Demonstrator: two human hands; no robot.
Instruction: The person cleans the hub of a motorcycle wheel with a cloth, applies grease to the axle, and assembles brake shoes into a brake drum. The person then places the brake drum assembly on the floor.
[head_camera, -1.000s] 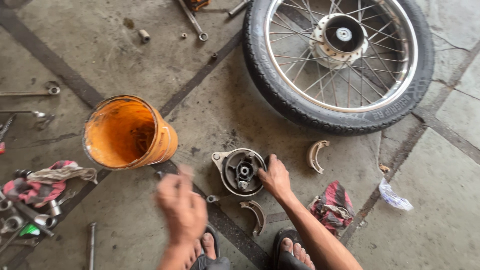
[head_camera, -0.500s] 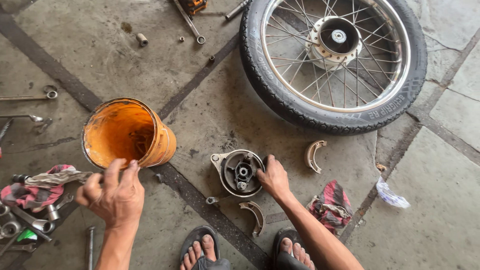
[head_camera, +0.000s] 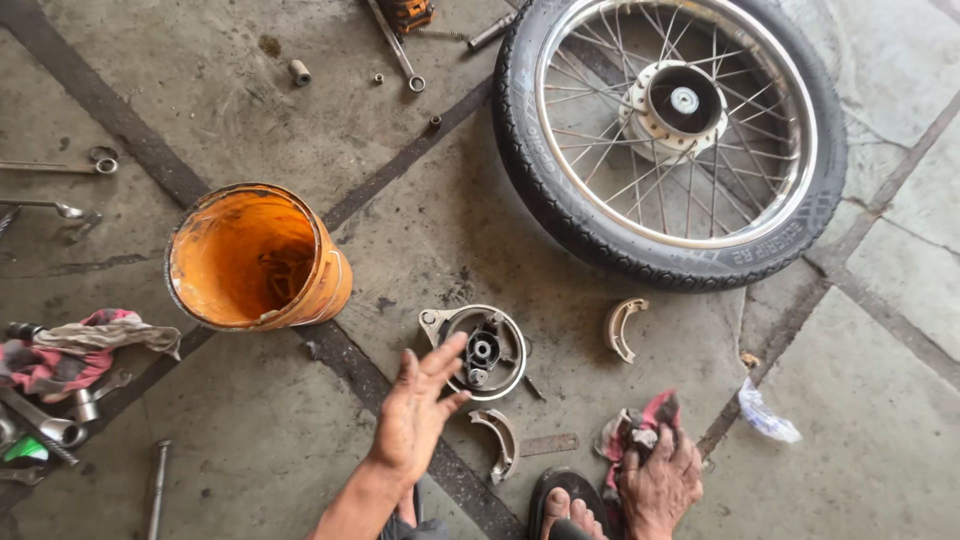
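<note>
My left hand (head_camera: 420, 410) is open, fingers spread and palm turned up, just left of a round metal brake plate (head_camera: 482, 350) lying on the concrete floor. Its fingertips reach the plate's rim. My right hand (head_camera: 660, 482) is at the bottom, closed on a red and grey rag (head_camera: 632, 425). One curved brake shoe (head_camera: 500, 442) lies below the plate, between my hands. A second brake shoe (head_camera: 622, 328) lies to the plate's right. My feet in sandals (head_camera: 565, 510) show at the bottom edge.
A spoked motorcycle wheel (head_camera: 670, 140) with its tyre lies flat at the top right. An orange bucket (head_camera: 255, 262) lies tipped at the left. Another rag (head_camera: 75, 345), sockets (head_camera: 55, 428), wrenches (head_camera: 60, 166) and a long bolt (head_camera: 157, 490) lie at the left. A white scrap (head_camera: 766, 415) lies at the right.
My left hand swung from the bucket side over to the brake plate and opened. My right hand left the plate and dropped onto the rag by my feet.
</note>
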